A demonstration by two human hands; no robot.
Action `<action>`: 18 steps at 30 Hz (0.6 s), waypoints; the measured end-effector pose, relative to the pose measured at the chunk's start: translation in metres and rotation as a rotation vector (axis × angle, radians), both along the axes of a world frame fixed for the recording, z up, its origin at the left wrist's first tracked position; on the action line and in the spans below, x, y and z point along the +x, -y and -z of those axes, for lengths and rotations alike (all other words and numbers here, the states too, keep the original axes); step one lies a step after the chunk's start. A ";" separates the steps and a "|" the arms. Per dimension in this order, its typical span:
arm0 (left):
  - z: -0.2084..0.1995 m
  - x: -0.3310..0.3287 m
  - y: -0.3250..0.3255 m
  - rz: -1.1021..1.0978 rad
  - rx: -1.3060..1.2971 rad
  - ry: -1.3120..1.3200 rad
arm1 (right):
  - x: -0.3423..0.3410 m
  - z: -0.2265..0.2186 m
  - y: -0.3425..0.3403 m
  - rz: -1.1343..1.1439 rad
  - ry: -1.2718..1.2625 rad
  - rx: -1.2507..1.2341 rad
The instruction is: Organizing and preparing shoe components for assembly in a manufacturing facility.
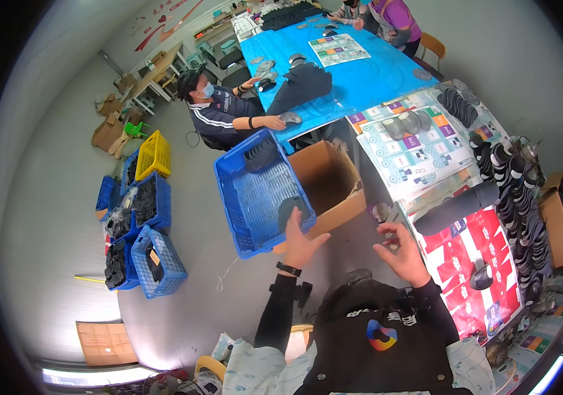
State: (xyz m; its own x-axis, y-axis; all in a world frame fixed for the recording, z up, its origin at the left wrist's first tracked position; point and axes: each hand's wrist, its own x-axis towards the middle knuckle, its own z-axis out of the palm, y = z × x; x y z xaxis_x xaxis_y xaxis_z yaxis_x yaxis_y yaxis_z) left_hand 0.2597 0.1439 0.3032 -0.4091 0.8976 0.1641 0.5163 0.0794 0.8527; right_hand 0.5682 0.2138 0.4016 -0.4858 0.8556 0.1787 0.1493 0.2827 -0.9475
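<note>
Left hand at a dark oval pad over a blue crate, right hand free.
The left hand (302, 245) has its thumb spread and its fingertips at the dark oval pad (288, 206), in front of the slatted blue crate (230, 197); I cannot tell whether its grip holds or merely touches it. The right hand's (406, 259) grip is released, fingers loosely curled, beside a red-and-white printed sheet (494, 245). White lettering and a multicoloured ring logo mark the black apron (340, 352); colour-blocked printed sheets (420, 172) lie near the blue-covered worktop (373, 76).
</note>
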 end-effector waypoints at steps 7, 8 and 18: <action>0.041 -0.038 -0.058 -0.096 -0.193 -0.241 | 0.035 0.032 -0.021 0.029 -0.023 -0.144; 0.046 -0.044 -0.071 -0.087 -0.205 -0.230 | 0.037 0.035 -0.026 0.042 -0.005 -0.171; 0.074 -0.211 -0.321 -0.220 -0.382 -0.614 | -0.033 0.092 -0.121 0.088 0.154 -0.374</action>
